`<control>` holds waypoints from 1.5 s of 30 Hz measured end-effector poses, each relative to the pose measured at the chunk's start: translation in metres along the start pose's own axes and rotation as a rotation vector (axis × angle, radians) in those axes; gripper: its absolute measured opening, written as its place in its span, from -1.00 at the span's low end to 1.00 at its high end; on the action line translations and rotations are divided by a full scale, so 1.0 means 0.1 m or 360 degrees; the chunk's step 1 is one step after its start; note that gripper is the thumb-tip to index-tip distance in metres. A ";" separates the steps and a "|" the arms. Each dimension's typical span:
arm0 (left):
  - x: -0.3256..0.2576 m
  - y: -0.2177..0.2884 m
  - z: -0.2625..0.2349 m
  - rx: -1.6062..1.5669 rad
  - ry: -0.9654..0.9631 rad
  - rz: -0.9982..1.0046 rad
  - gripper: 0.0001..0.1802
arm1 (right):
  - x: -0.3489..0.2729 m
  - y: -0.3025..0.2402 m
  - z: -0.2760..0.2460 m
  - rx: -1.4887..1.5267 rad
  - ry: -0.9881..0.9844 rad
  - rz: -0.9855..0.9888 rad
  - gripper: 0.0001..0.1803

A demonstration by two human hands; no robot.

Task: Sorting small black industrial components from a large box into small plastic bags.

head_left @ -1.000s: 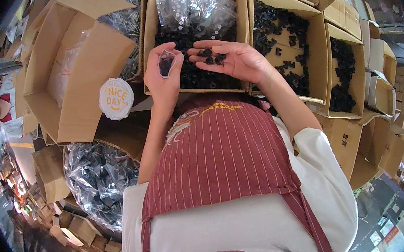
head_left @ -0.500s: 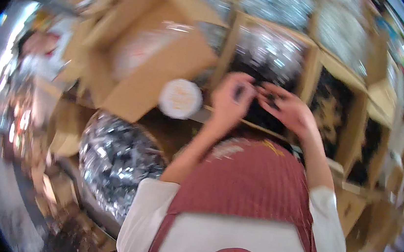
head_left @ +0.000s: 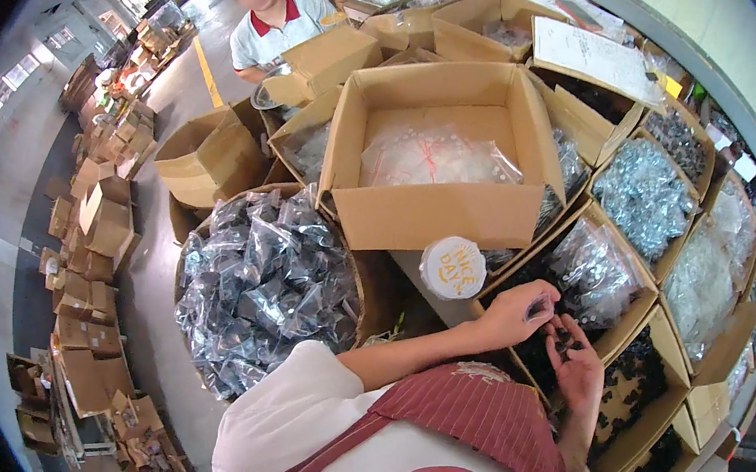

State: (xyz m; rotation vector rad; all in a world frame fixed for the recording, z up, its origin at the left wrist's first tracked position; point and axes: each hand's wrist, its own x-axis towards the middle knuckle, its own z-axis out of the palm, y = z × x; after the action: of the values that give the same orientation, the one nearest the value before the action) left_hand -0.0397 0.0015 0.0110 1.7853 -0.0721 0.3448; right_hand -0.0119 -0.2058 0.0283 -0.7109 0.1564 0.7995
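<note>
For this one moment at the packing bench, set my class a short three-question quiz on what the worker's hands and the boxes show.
1. True or false: the right hand lies palm up with small black parts on it.
2. Which hand pinches a small piece between its fingers? A) left hand B) neither
3. Fill in: the round basket at the person's left holds small clear ____ of dark parts.

Key:
1. True.
2. A: the left hand, just above the open right palm.
3. Bags; they are heaped up to the rim.
</note>
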 end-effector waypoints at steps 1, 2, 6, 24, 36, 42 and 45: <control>0.01 0.02 -0.02 -0.0034 -0.0035 -0.0033 -0.73 | 0.00 -0.01 0.01 -0.0038 -0.0006 -0.0010 -0.27; 0.02 0.02 -0.02 -0.0068 -0.0069 -0.0067 -0.73 | -0.02 -0.01 0.05 -0.0053 0.0024 -0.0031 -0.28; 0.01 0.02 -0.04 -0.0105 -0.0104 -0.0086 -0.73 | 0.01 0.02 -0.02 0.0004 0.0021 -0.0035 -0.31; 0.03 -0.02 -0.04 0.0042 -0.0202 -0.0045 -0.76 | -0.02 0.01 0.02 -0.0080 0.0113 -0.0050 -0.30; 0.02 -0.05 -0.03 0.0032 -0.0269 -0.0041 -0.77 | -0.02 0.03 -0.03 -0.0113 0.0100 -0.0067 -0.34; 0.02 -0.04 -0.04 0.0030 -0.0274 -0.0034 -0.78 | -0.01 0.04 -0.05 -0.0109 0.0109 -0.0069 -0.35; 0.03 -0.03 -0.04 0.0058 -0.0293 -0.0056 -0.77 | 0.00 0.04 -0.07 -0.0114 0.0099 -0.0079 -0.36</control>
State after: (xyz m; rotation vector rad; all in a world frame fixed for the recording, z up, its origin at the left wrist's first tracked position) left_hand -0.0374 0.0069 0.0096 1.8486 -0.1654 0.1566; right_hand -0.0143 -0.2083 0.0208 -0.8047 0.1663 0.7391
